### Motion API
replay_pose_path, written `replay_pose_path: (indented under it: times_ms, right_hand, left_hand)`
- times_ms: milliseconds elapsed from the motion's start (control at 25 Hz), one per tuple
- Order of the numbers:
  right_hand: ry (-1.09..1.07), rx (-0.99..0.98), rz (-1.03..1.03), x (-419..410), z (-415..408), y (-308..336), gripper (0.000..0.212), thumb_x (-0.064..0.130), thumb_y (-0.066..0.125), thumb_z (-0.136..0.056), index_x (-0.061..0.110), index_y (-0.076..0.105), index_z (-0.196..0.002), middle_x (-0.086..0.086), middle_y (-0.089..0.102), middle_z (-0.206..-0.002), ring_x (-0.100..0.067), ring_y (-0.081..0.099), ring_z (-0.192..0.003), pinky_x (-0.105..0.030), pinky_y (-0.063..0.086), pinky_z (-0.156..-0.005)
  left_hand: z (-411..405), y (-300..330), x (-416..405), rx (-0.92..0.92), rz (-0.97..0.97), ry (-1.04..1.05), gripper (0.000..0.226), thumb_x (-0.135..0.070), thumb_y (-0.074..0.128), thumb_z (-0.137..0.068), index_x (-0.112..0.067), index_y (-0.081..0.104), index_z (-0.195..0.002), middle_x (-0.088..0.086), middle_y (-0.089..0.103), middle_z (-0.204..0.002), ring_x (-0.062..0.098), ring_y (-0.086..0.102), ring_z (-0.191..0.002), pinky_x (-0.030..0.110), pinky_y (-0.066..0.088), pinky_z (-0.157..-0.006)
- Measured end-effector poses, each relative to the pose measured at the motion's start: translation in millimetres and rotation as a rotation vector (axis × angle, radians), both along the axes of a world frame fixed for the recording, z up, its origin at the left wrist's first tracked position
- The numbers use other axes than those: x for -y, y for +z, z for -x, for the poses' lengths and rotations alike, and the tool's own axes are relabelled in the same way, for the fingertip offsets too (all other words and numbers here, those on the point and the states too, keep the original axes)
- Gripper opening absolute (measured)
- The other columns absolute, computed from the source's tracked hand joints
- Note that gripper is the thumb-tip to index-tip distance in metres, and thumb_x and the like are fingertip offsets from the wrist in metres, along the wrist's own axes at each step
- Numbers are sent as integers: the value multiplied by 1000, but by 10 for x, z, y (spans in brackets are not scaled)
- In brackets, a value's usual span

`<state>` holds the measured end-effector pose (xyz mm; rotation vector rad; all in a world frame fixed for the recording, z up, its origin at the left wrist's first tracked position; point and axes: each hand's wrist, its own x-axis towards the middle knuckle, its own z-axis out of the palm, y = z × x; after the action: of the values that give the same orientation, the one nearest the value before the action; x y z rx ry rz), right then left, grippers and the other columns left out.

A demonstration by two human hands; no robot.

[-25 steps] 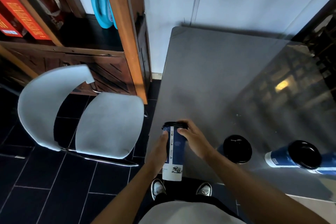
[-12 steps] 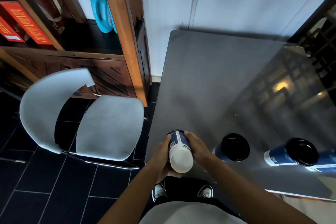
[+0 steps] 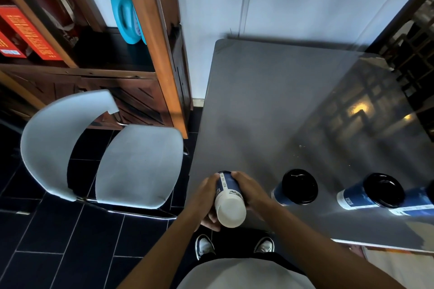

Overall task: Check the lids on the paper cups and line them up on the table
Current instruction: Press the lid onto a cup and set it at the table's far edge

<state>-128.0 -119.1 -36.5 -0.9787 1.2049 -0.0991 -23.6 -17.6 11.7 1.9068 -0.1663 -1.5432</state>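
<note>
Both hands hold one blue and white paper cup [image 3: 229, 199] over the near left corner of the grey table [image 3: 281, 105]. The cup is tipped with its white base toward me and its black lid pointing away, mostly hidden. My left hand [image 3: 205, 202] wraps its left side and my right hand [image 3: 250, 191] grips its right side near the lid end. A second blue cup with a black lid [image 3: 296, 187] stands on the table to the right. A third lidded cup [image 3: 373, 191] stands further right, and part of another cup [image 3: 420, 202] shows at the frame's right edge.
A pale grey chair [image 3: 98, 155] stands left of the table on dark floor tiles. Behind it is a wooden shelf unit [image 3: 150, 37] with a turquoise bottle [image 3: 124, 14] and red boxes [image 3: 25, 30]. A white wall lies beyond the table. My shoes [image 3: 204, 245] show below.
The cup went from upright, lid on top, to tipped over with its white base facing me. Both hands kept hold of it and turned with it.
</note>
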Motion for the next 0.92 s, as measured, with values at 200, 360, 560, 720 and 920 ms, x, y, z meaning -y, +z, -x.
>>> replay_pose_path:
  times_ms: [200,360,560,720,920]
  right_hand:
    - [-49,7,-10,60,0,17,37,48,52,-91,13,65,-98,-21,67,-91,-33,65,-72,-53,55,-68]
    - [-122,33,-112,73,47,-45,49,53,56,-88,11,68,-110,-19,73,-100,-34,69,-86,-46,59,-72]
    - [-156,53,-120,56,15,-32,48,49,51,-96,9,63,-119,-19,73,-100,-35,68,-87,-48,57,-76]
    - [-158,18,-116,98,17,-10,39,45,50,-99,11,63,-111,-16,70,-92,-32,67,-78,-43,56,-71]
    - [-64,-74,-60,95,-6,17,36,52,47,-97,20,64,-96,-13,70,-93,-33,67,-86,-54,57,-81]
  left_hand:
    - [-1,36,-10,-111,66,12,59,-73,46,-89,-25,61,-121,23,74,-108,48,67,-108,48,63,-64]
    - [40,12,0,-181,113,106,67,-74,46,-87,-19,66,-120,21,75,-107,41,74,-93,47,62,-64]
    - [100,49,-3,-131,105,129,62,-67,36,-97,-16,68,-114,24,75,-103,35,73,-81,35,56,-48]
    - [64,60,15,-63,112,86,56,-58,34,-102,-15,69,-110,27,73,-97,39,68,-80,34,55,-46]
    - [-17,54,-1,-69,60,32,61,-55,28,-101,-7,65,-110,12,62,-60,22,55,-50,36,57,-52]
